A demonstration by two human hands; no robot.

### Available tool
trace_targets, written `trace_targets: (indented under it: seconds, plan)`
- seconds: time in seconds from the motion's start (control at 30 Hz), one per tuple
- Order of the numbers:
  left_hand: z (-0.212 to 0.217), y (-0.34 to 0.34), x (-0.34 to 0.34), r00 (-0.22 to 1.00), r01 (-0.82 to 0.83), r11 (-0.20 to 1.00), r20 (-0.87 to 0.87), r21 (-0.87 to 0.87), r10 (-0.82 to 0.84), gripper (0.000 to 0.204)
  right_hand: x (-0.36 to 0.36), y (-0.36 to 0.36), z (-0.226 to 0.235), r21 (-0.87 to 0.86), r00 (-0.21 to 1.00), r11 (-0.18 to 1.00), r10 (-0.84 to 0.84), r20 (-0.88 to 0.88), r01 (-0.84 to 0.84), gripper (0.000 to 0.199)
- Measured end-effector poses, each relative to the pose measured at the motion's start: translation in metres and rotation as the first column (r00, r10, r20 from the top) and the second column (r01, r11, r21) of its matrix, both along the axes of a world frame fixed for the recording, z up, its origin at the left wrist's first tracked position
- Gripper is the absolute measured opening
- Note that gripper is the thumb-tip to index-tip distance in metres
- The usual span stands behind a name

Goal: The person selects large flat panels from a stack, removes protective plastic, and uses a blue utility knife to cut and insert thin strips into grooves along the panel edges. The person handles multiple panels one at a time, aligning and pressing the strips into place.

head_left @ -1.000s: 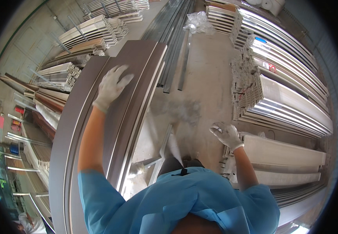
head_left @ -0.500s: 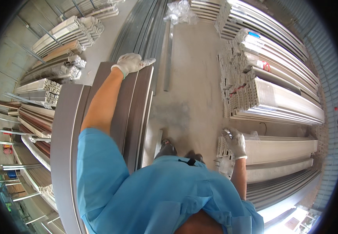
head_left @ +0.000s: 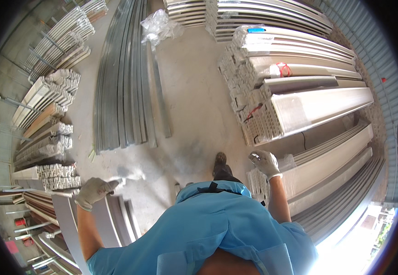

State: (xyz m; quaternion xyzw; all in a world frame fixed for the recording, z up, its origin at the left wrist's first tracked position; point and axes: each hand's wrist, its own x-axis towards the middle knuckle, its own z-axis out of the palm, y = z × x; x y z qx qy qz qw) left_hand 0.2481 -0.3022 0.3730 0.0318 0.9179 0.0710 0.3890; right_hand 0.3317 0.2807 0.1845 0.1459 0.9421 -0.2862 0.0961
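Observation:
My left hand, in a pale work glove, hovers over or beside the ends of long grey-brown panels at the lower left; whether it touches them I cannot tell. Its fingers are loosely extended, with nothing visible in them. On the right, my right hand, gloved too, is curled around a small shiny object whose kind I cannot make out. This hand is near the end of a low stack of wrapped beige profiles.
Long dark grey metal profiles lie on the floor ahead, with crumpled clear plastic at their far end. Wrapped pale profiles are stacked along the right. Racks on the left hold more profiles. A dark shoe shows below me.
I have moved forward and turned rightward. My left hand has left the panels' top face and sits lower and farther left in the picture. The right hand keeps its small object.

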Motion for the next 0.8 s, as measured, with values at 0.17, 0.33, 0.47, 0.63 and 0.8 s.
trace_targets:
  seconds: [0.17,0.33,0.47,0.63,0.8]
  plan:
    - [-0.03,0.04,-0.084,0.959,0.054,0.972,-0.283,0.228,0.013,0.055,-0.133,0.043,0.006,-0.016,0.993,0.993,0.121,-0.017,-0.121,0.034]
    - [-0.125,0.056,-0.182,0.963,0.074,0.96,-0.269,0.271,0.002,0.048,-0.275,0.048,0.014,-0.06,0.965,0.968,0.234,-0.122,-0.242,0.035]
    - [-0.208,0.072,-0.267,0.995,0.085,0.995,-0.054,0.059,-0.082,0.061,-0.38,0.068,-0.018,-0.118,0.984,0.977,0.18,-0.007,-0.18,0.04]
    - [-0.239,0.11,-0.42,0.981,0.139,0.99,0.14,-0.018,-0.136,0.069,-0.436,0.113,-0.119,-0.091,0.982,0.994,-0.047,0.184,0.065,0.04]
    - [-0.2,0.186,-0.594,0.976,0.213,0.977,0.034,0.006,-0.213,0.065,-0.454,0.116,-0.124,-0.207,0.68,0.823,-0.265,0.684,0.529,0.036]
